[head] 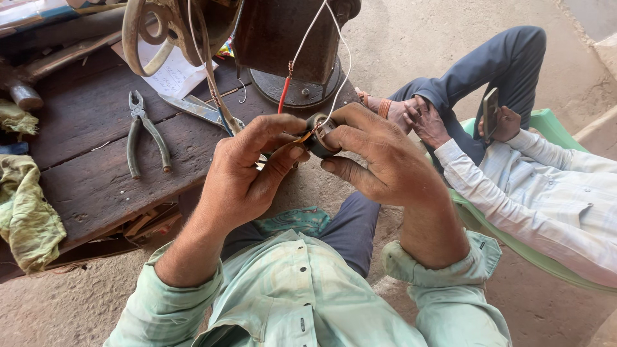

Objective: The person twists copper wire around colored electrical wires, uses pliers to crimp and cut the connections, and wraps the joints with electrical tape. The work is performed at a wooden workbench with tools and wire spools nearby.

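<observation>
My right hand (376, 157) grips a small dark round coil (316, 136) wound with copper wire, held in front of me over the table's edge. My left hand (247, 170) pinches a thin wire end at the coil's left side, thumb and fingers closed on it. White wires (337, 38) and a red-sleeved wire (283, 95) run from the coil up to a dark metal machine (283, 38) on the table. Both sleeves are pale green.
A worn wooden table (90, 173) carries pliers (144, 132), scissors (196, 108), a paper sheet (170, 74), a yellow-green rag (24, 215) and a hammer (26, 95). On my right a person in a light shirt (546, 186) sits in a green chair (546, 119), holding a phone (490, 112).
</observation>
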Demonstrator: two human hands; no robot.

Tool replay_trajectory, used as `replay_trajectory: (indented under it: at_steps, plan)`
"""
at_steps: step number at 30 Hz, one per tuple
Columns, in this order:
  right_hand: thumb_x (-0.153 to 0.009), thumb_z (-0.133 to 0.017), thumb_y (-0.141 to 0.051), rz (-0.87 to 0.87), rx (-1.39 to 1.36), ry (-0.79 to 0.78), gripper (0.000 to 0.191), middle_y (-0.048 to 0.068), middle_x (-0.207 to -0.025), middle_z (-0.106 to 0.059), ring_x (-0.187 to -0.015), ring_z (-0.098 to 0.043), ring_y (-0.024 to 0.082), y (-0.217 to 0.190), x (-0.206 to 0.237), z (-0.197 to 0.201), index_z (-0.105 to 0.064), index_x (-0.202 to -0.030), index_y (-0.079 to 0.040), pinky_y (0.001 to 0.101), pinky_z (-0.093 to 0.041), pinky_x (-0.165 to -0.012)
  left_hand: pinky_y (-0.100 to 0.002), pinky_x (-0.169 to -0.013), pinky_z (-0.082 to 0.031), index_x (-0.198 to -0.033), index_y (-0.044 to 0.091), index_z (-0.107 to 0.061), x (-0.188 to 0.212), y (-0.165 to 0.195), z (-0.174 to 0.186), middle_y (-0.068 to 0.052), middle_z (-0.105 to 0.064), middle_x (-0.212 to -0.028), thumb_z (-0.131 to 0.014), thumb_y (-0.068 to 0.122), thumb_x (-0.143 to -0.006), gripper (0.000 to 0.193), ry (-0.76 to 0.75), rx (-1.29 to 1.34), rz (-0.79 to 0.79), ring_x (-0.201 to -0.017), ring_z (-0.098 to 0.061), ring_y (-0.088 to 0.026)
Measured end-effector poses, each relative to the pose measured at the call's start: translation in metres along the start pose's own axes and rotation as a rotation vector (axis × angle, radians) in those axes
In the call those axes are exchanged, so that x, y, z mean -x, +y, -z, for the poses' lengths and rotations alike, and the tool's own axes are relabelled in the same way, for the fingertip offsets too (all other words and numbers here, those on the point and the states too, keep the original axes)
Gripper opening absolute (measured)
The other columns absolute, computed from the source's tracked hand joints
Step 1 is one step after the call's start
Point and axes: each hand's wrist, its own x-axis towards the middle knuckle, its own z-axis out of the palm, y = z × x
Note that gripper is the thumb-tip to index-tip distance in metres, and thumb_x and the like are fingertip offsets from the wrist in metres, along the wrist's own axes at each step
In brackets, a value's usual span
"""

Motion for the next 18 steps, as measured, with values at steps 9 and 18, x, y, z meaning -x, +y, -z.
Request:
replay_trajectory:
  at_steps: [9,18]
  plan:
    - [-0.092,-0.077,-0.015,-0.017,-0.099,-0.013,0.027,0.013,-0.115,-0.061,-0.100,-0.063,0.028,0.004,0.006,-0.009,-0.066,-0.111,0.000,0.0373,-0.050,-0.084,-0.028,-0.084,-0.061,-0.117,0.007,-0.069,0.004,-0.011,-0.009,-0.010,-0.077,-0.104,-0.076,0.003,-0.101,0.018,0.149,-0.178,-0.225,-0.096,-0.078,-0.019]
    - [-0.099,-0.073,-0.017,-0.028,-0.336,-0.056,0.021,0.010,-0.121,-0.060,-0.105,-0.065,0.023,0.017,0.007,-0.023,-0.068,-0.112,-0.002,0.0341,-0.056,-0.087,-0.030,-0.082,-0.061,-0.136,0.002,-0.056,0.005,-0.005,-0.005,-0.012,-0.079,-0.102,-0.072,0.006,-0.102,0.038,0.077,-0.139,-0.096,-0.095,-0.081,-0.019]
